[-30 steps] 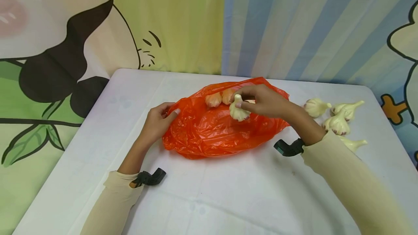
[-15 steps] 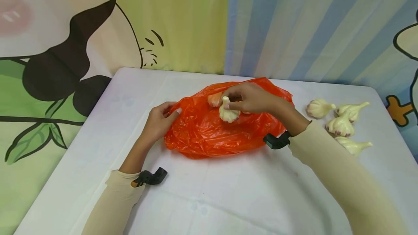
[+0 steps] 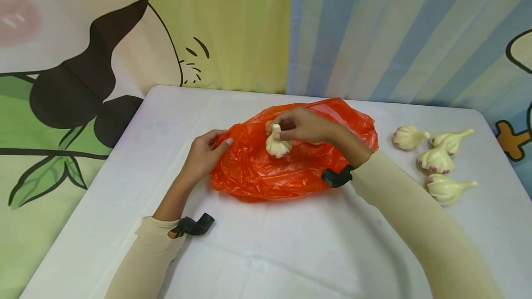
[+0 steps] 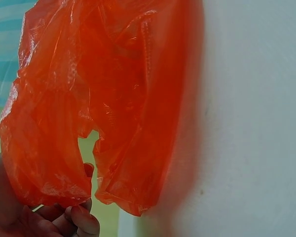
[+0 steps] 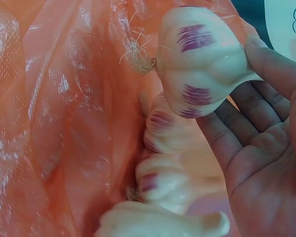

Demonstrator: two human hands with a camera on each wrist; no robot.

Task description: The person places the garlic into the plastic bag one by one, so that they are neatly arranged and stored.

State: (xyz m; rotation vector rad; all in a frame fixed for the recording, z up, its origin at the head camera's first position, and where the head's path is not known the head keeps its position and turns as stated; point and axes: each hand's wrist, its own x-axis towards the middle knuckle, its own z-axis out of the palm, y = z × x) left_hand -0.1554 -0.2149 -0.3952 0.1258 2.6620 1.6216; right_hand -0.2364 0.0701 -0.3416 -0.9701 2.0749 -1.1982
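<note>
My right hand [image 3: 306,126] pinches a garlic bulb [image 3: 277,144] by its neck, over the mouth of a red plastic bag [image 3: 266,174]. In the right wrist view the held bulb [image 5: 202,61] shows purple streaks and roots, and several more bulbs [image 5: 165,182] lie below it inside the bag. My left hand [image 3: 202,156] grips the bag's left edge between thumb and fingers. The left wrist view shows the fingertips [image 4: 84,222] at the edge of the thin red plastic [image 4: 123,98].
Several garlic bulbs [image 3: 436,159] lie in a loose group on the right side of the white table [image 3: 232,253]. Behind the table hangs a printed cloth [image 3: 237,26] with cartoon figures and stripes.
My right hand has moved left across the bag with the pinched bulb, now nearer my left hand. The left hand keeps its grip on the bag's edge.
</note>
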